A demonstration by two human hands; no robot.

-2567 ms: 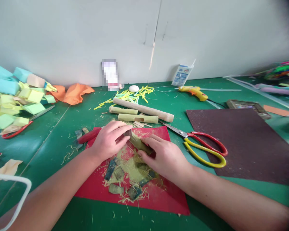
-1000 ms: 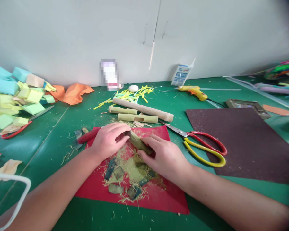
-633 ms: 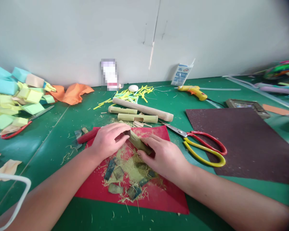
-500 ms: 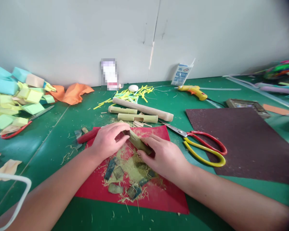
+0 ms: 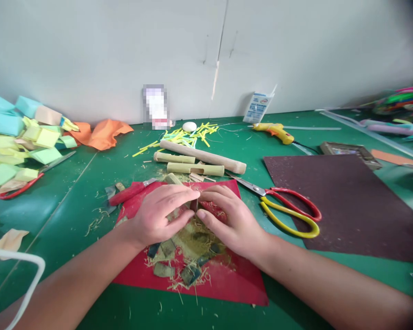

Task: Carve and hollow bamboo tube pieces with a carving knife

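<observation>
My left hand (image 5: 165, 213) and my right hand (image 5: 229, 215) meet above the red sheet (image 5: 237, 284). Pinched between their fingertips is a small thin dark-brown piece (image 5: 194, 204), mostly hidden; its kind is unclear. Behind my left fingers lies a short bamboo tube (image 5: 173, 178), its near part covered by the hand. A red-handled knife (image 5: 129, 193) lies left of my left hand, with its blade pointing away to the right. Greenish dust, shavings and several small dark squares (image 5: 164, 269) cover the sheet below my hands.
Beyond the hands lie two cut bamboo pieces (image 5: 195, 169) and a longer bamboo stick (image 5: 206, 157). Scissors (image 5: 289, 211) with red and yellow handles overlap a dark-brown sheet (image 5: 344, 206) on the right. A yellow glue gun (image 5: 275, 132) lies farther back. Folded papers (image 5: 17, 137) are heaped at left.
Both hands have let go of the bamboo tube, which now lies on the table behind the left fingers. The fingertips have come together around the thin dark piece. The knife's blade has come into view.
</observation>
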